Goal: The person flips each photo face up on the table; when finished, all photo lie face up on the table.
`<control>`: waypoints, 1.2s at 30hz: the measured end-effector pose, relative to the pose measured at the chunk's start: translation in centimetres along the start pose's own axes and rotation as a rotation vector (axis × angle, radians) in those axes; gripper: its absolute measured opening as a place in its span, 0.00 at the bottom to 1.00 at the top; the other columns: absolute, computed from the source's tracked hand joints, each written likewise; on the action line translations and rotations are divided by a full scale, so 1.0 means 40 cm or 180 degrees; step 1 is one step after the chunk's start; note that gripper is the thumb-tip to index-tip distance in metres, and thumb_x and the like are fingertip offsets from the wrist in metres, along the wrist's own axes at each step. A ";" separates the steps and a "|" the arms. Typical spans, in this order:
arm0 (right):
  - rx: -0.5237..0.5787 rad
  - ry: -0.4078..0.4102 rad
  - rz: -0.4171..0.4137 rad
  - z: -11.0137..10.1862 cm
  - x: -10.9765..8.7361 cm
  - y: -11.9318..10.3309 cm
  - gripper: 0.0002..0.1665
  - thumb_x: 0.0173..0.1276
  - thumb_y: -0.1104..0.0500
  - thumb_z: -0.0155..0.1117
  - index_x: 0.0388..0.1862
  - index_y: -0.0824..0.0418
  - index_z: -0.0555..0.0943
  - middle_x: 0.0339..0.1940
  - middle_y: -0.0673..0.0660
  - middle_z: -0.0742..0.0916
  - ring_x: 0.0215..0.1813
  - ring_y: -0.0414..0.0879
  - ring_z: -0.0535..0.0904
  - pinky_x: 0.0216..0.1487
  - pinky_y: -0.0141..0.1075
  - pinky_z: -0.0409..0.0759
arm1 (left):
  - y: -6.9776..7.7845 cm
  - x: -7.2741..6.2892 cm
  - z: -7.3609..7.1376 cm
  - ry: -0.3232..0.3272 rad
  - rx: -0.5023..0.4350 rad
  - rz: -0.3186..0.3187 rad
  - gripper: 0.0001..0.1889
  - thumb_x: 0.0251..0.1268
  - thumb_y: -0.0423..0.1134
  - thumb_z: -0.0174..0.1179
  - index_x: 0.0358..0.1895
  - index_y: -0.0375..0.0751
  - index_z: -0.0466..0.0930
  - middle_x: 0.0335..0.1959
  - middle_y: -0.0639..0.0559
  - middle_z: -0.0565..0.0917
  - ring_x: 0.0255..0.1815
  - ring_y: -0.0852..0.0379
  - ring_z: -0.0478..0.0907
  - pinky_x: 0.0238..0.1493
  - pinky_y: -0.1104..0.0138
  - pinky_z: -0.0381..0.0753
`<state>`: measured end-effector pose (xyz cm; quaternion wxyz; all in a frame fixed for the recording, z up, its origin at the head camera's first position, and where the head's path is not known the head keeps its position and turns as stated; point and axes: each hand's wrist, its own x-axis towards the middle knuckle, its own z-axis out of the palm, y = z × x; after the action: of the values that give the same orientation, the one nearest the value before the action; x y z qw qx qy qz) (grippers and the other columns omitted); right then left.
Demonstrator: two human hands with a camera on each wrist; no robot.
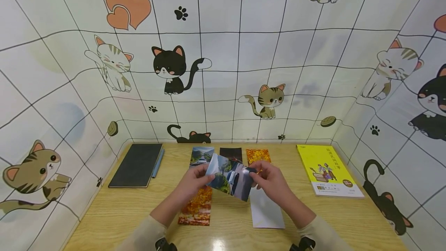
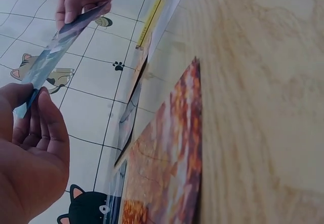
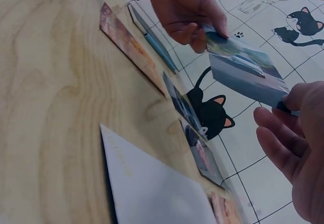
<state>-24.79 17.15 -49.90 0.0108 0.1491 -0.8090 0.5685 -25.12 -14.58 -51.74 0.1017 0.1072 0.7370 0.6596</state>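
Observation:
Both hands hold a glossy photo card [image 1: 230, 177] of a road, a vehicle and green hills, raised and tilted over the table. My left hand [image 1: 198, 178] pinches its left end between thumb and fingers; my right hand [image 1: 271, 178] pinches the right end. In the right wrist view the card [image 3: 248, 69] spans the space between the hands. Below the left hand lies an autumn-leaf picture card [image 1: 196, 210]. Below the right lies a white card [image 1: 267, 212], face blank apart from faint lettering in the right wrist view.
Behind the hands lie a landscape card [image 1: 202, 154], a dark card [image 1: 230, 152] and an orange leaf card [image 1: 258, 154], partly covered. A black notebook [image 1: 136, 165] with a blue pen [image 1: 158, 164] is at left, a yellow book [image 1: 329, 165] at right. Cat-patterned cloth [image 1: 223, 69] encloses the table.

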 end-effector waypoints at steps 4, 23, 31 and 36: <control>0.0060 -0.0179 0.0115 0.013 -0.012 0.020 0.11 0.78 0.66 0.73 0.56 0.59 0.85 0.40 0.61 0.89 0.34 0.53 0.90 0.36 0.39 0.90 | 0.009 0.011 -0.007 0.0219 -0.0054 0.0062 0.10 0.83 0.38 0.66 0.54 0.33 0.83 0.43 0.52 0.85 0.42 0.53 0.81 0.48 0.49 0.90; 0.0214 -0.0800 -0.0005 0.115 -0.069 0.053 0.07 0.81 0.62 0.72 0.53 0.61 0.85 0.39 0.63 0.89 0.31 0.60 0.89 0.32 0.45 0.90 | 0.039 0.053 -0.017 0.0696 -0.0048 0.0185 0.08 0.80 0.40 0.70 0.50 0.39 0.88 0.35 0.50 0.82 0.36 0.53 0.77 0.39 0.63 0.82; 0.0083 -0.0617 -0.0082 0.126 -0.060 0.035 0.08 0.81 0.63 0.72 0.55 0.60 0.84 0.41 0.57 0.90 0.37 0.52 0.89 0.34 0.45 0.89 | 0.040 0.064 -0.005 0.0518 0.0160 0.0205 0.10 0.80 0.42 0.71 0.52 0.39 0.89 0.28 0.54 0.72 0.30 0.54 0.69 0.34 0.61 0.75; 0.0167 -0.0431 0.0086 0.117 -0.040 0.015 0.15 0.80 0.65 0.71 0.62 0.62 0.81 0.44 0.57 0.88 0.40 0.52 0.87 0.37 0.50 0.90 | 0.036 0.065 0.007 0.0263 0.0267 0.0141 0.10 0.80 0.43 0.71 0.53 0.42 0.90 0.30 0.54 0.78 0.30 0.54 0.72 0.33 0.59 0.77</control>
<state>-22.68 13.37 -52.43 -0.0556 0.1765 -0.7947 0.5782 -27.48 -13.41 -50.35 0.0521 0.1003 0.7650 0.6340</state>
